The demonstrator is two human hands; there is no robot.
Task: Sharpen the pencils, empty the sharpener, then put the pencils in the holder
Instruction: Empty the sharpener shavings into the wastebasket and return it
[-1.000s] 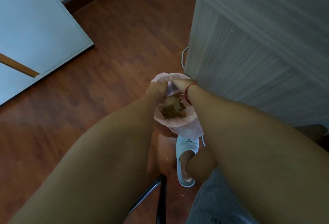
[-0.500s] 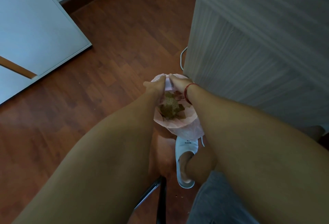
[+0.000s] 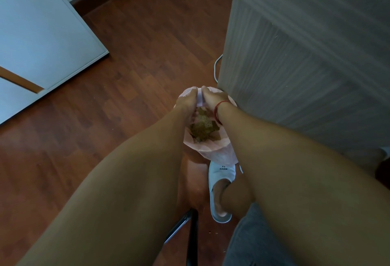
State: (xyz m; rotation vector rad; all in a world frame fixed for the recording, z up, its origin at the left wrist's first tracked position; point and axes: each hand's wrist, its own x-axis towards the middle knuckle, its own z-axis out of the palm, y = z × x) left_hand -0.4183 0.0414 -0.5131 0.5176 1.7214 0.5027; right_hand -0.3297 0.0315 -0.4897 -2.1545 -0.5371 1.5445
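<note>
Looking down through the head camera, I see both forearms fill the middle of the view and hide much of the floor [image 3: 137,54] below them. My left hand [image 3: 186,101] and right hand [image 3: 213,98] meet knuckle to knuckle over the far rim of a pink bag [image 3: 211,149]. The fingers bend down and away from me behind the backs of the hands, so I cannot tell how far they are curled or what, if anything, sits between them. Just under the wrists, on my side of the fingers, a brown crumbly heap [image 3: 202,126] lies inside the bag.

A red string [image 3: 219,109] circles the right wrist. Right of the fingers, the grey wood-grain cabinet [image 3: 306,65] stands close, its corner just beside the bag's rim. A white cable [image 3: 215,69] loops down that corner just beyond the fingertips. Well to the left of them is a white panel [image 3: 42,33]. Nearer me than the bag, a foot wears a white slipper [image 3: 220,172], and a black chair frame [image 3: 191,234] lies beside it, with grey cloth [image 3: 253,242] to its right.

The slipper's toe carries small dark print, too fine to read.
</note>
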